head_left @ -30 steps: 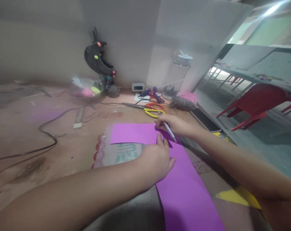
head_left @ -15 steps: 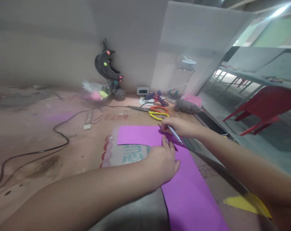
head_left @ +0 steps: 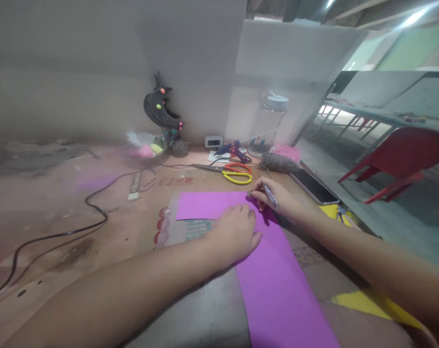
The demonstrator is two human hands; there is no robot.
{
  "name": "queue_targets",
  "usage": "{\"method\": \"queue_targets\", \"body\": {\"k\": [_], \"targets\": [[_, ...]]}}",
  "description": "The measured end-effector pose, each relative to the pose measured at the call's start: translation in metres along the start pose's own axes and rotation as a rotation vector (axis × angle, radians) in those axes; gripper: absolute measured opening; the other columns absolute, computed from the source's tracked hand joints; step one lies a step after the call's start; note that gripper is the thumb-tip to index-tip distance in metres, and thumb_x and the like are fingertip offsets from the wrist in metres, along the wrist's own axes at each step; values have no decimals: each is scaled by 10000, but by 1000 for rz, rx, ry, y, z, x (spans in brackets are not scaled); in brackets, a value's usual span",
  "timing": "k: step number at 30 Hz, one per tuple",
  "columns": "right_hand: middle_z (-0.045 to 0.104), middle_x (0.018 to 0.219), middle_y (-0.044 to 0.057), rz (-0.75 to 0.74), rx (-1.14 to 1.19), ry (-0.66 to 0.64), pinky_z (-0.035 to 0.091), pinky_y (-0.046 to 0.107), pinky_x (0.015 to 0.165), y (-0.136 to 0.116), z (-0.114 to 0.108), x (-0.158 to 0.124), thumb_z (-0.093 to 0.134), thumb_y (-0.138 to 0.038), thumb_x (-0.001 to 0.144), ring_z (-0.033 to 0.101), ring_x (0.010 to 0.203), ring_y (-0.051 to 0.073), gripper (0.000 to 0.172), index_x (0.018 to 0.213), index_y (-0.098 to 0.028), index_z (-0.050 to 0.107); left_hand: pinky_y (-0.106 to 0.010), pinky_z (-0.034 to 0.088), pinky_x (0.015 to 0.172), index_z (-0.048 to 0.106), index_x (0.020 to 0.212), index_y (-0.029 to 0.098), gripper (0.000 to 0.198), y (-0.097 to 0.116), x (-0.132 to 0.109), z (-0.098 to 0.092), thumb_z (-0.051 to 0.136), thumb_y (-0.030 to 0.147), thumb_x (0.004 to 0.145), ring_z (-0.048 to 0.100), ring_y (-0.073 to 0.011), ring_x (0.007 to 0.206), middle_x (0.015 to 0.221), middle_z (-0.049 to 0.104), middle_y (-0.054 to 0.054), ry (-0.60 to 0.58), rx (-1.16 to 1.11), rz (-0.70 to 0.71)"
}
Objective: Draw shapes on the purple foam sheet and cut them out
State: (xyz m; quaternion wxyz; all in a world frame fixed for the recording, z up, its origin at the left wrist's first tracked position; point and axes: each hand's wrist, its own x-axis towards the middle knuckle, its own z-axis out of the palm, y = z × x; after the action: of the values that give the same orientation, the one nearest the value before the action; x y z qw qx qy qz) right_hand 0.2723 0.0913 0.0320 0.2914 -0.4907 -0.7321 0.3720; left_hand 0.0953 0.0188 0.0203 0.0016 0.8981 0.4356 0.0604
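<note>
- And here's the left hand (head_left: 237,232), laid palm down across the bend of the purple paper (head_left: 277,295), fingers pointing far, thumb out to the right; its grip is released, simply resting on the sheet.
- Over to the right hand (head_left: 277,200): fingers bent, grasping a pen (head_left: 271,196) that slants back toward near right. Something small sits at those fingertips, too blurred to name!
- The left forearm (head_left: 143,285) runs in from near left, the right forearm (head_left: 364,256) from near right.
- That paper, mid-scene on the counter (head_left: 128,246), has one arm going left and another sweeping near, over a grey sheet (head_left: 212,309).
- Left, the counter spreads wide, a black cable (head_left: 105,218) curving across.
- Far side, tighter: scissors (head_left: 225,170) just beyond the right hand, grey yarn (head_left: 279,162) farther.
- Right, a phone (head_left: 315,186) lies by the counter's edge.
</note>
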Motion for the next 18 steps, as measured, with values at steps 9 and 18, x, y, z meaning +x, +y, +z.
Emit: {"method": "queue_targets", "body": {"k": [9,18], "targets": [[605,611,-59,20,189,115,492,244,439,21,9,-6,615,-416,881,623,482,147,237,922,-236,465,-544,281,1254,417,1578,93,799,-41,16,5,505,632,996,278,-387,1570,1684,323,-222,-143,-307,-10],[591,592,-65,-10,202,131,473,240,442,21,6,-6,638,-391,877,592,454,134,226,920,-234,482,-526,352,1201,657,1348,186,547,-21,8,11,640,546,937,470,-371,1455,1498,600,-157,-15,-496,89]]}}
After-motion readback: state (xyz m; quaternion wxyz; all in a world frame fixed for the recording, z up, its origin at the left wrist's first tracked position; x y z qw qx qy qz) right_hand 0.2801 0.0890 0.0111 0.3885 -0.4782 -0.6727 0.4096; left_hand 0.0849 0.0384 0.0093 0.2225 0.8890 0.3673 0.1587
